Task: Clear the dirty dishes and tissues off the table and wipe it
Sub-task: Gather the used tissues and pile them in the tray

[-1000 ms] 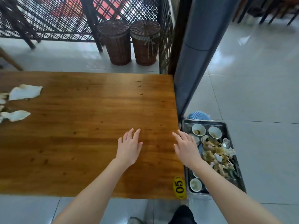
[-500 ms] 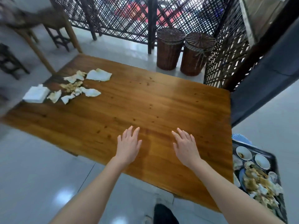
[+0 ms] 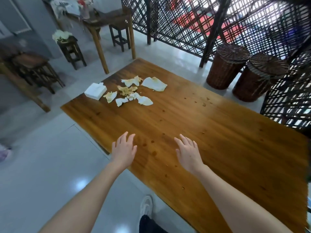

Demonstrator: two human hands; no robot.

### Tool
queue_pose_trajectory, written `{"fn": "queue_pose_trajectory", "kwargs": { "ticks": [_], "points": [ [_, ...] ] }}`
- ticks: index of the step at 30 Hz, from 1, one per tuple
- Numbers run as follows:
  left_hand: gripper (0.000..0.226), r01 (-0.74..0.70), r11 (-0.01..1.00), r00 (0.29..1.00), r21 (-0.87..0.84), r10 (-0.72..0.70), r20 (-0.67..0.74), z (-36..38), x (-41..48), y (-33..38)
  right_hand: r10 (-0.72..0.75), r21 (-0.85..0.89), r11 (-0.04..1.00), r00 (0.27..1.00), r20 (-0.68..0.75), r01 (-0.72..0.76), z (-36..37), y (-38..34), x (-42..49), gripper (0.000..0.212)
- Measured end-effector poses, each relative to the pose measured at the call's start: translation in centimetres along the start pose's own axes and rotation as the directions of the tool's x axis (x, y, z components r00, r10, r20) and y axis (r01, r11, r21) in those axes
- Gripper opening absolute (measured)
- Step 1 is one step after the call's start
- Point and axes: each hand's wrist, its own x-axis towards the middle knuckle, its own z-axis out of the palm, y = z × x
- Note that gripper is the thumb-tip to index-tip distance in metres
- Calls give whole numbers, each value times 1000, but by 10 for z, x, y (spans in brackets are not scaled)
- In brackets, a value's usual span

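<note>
Both hands empty, fingers spread: left hand [image 3: 124,151], right hand [image 3: 188,153] over near bench [image 3: 227,140] edge. Dirty tissues [image 3: 134,93] far ahead-left; left hand nearer.

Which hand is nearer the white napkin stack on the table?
Left. The left hand hovers at the near edge of the table, short of the napkin stack; the right hand is farther right.
</note>
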Motion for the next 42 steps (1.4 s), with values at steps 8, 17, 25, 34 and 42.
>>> {"fn": "queue_pose_trajectory", "kwargs": {
  "ticks": [8,17,25,34,42],
  "points": [
    [52,87,996,996,37,-87,-4,-44,75,-58,8,70,997,999,36,-11,3,-62,111,49],
    [53,106,994,992,11,-106,67,-55,157,-96,83,130,987,994,76,-92,13,-83,176,53],
    [58,5,1000,994,10,-6,109,-64,232,-118,307,155,937,950,58,-312,14,-77,213,58],
    [71,-234,971,957,-41,237,168,-76,345,-160,439,206,874,897,57,-441,46,-149,293,61],
    [94,-527,847,799,63,469,375,-76,420,-186,472,239,847,879,74,-475,72,-203,359,70]
  ]
}}
